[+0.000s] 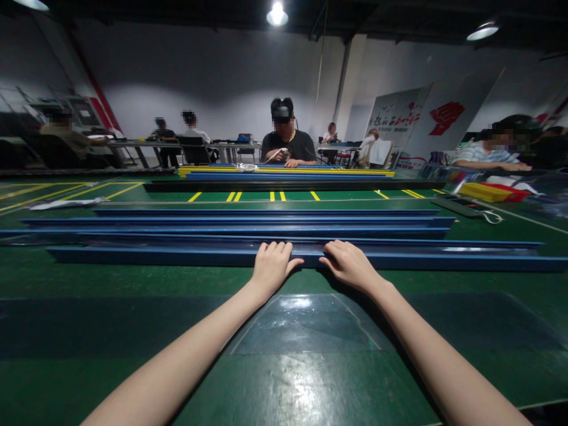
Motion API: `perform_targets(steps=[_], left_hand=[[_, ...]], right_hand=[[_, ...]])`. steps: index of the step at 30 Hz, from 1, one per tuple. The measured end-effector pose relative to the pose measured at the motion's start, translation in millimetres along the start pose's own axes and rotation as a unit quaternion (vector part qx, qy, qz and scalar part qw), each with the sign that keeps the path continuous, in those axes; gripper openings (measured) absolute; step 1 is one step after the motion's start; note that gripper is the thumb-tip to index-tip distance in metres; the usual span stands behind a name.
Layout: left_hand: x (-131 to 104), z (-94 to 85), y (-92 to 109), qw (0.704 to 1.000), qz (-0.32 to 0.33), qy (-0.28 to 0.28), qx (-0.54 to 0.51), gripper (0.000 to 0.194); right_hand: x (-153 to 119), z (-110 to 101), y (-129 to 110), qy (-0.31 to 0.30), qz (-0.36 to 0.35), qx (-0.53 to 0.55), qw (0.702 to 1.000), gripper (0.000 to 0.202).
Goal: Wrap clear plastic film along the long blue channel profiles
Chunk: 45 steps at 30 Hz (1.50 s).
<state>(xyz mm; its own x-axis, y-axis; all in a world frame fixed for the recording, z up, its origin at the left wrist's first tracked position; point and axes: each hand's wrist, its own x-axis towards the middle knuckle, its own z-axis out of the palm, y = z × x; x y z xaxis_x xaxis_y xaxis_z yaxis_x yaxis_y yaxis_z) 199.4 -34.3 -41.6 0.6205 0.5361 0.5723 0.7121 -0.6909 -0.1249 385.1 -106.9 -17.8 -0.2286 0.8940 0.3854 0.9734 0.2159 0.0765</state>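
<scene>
A long blue channel strip (155,255) with raised edges lies across the green table in front of me. My left hand (273,263) grips its near wall, fingers hooked over the top and thumb at the front. A short way to the right, my right hand (348,261) holds the same wall, with its fingers curled over the edge. Clear film shines inside the channel between and beyond the hands. Closer to me, a wide clear plastic sheet (306,325) lies flat under my forearms.
Behind the held strip, more blue channels (222,222) lie parallel. Beyond them are a black strip (266,186) and yellow and blue strips (284,171). A phone-like dark object (459,206) and a yellow tray (483,191) lie right. A person (288,139) works opposite.
</scene>
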Motion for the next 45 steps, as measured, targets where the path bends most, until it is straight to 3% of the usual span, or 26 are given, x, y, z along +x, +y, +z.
perform_targets(steps=[12, 30, 45], left_hand=[[0, 0.5, 0, 1.000, 0.003, 0.004, 0.013, 0.039], [0, -0.7, 0, 1.000, 0.006, -0.004, -0.012, 0.038], [0, -0.2, -1, 0.997, 0.057, 0.014, -0.048, 0.026]], right_hand=[[4, 1, -6, 0.028, -0.005, -0.004, 1.000, 0.020], [10, -6, -7, -0.012, -0.015, -0.068, 0.998, 0.013], [9, -14, -3, -0.039, -0.011, -0.069, 0.997, 0.012]])
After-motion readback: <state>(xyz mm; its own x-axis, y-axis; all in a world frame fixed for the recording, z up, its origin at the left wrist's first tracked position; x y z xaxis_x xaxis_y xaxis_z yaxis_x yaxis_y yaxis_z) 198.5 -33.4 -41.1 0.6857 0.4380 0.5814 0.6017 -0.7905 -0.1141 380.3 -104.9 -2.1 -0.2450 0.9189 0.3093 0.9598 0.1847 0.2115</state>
